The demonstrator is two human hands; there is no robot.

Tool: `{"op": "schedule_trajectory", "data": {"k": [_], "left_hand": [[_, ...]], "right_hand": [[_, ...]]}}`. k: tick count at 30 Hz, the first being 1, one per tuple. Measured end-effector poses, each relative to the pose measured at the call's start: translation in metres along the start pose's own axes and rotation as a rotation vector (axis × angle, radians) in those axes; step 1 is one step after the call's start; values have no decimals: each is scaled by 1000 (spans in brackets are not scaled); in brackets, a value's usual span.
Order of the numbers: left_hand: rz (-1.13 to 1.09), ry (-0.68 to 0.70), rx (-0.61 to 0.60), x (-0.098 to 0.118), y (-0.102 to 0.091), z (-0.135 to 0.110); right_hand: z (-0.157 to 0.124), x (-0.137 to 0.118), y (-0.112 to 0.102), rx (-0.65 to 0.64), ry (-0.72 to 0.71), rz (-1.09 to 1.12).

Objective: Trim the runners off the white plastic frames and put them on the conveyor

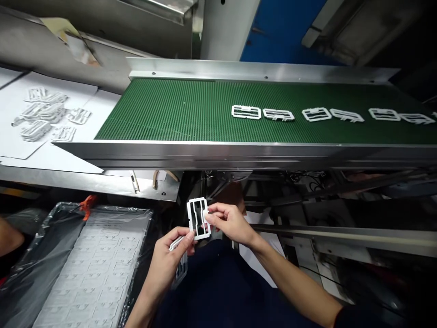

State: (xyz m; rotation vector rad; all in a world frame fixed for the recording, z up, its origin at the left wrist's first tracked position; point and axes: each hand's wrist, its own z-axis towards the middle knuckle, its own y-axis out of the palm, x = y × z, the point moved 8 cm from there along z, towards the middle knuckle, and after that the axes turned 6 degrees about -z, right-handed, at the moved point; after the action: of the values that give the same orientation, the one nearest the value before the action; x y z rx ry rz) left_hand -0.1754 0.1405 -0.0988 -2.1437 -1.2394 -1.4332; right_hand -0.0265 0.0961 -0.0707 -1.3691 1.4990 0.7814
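Between my two hands, in front of the conveyor, a white plastic frame [188, 212] with thin inner bars is held tilted up. My left hand [168, 255] pinches its lower left corner and also has more of these frames tucked in the palm, partly hidden by the fingers. My right hand [229, 222] grips the right edge of the same frame between thumb and fingers. Beyond the hands, several white frames lie in pairs on the green conveyor belt [164, 109], the nearest one being a flat frame [246, 112].
A pile of white frames [44, 111] lies on white paper on the left table. Below it stands a plastic-lined box [99, 255] with rows of frames and an orange clip [88, 206]. A cutter knife [134, 181] rests on the table edge. Another person's arm [9, 238] shows far left.
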Motion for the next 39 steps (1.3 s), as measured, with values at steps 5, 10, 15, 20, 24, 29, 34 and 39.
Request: {"op": "schedule_trajectory", "data": {"k": [5, 10, 15, 20, 24, 29, 34, 39], "left_hand": [[82, 77, 99, 26, -19, 18], [235, 78, -57, 54, -15, 42], [402, 42, -266, 57, -2, 53], [631, 73, -397, 59, 8, 57], [798, 210, -400, 70, 15, 56], [570, 291, -415, 67, 17, 50], [283, 102, -434, 34, 4, 33], [243, 62, -296, 16, -28, 6]], "right_hand": [[-3, 3, -2, -35, -30, -57], [-4, 1, -1, -86, -91, -232], [-5, 0, -2, -75, -137, -412], [-5, 1, -5, -80, -150, -499], [-1, 6, -2, -125, -133, -450], [4, 25, 21, -285, -94, -46], [4, 44, 49, -432, -58, 33], [23, 40, 77, -737, -50, -139]]}}
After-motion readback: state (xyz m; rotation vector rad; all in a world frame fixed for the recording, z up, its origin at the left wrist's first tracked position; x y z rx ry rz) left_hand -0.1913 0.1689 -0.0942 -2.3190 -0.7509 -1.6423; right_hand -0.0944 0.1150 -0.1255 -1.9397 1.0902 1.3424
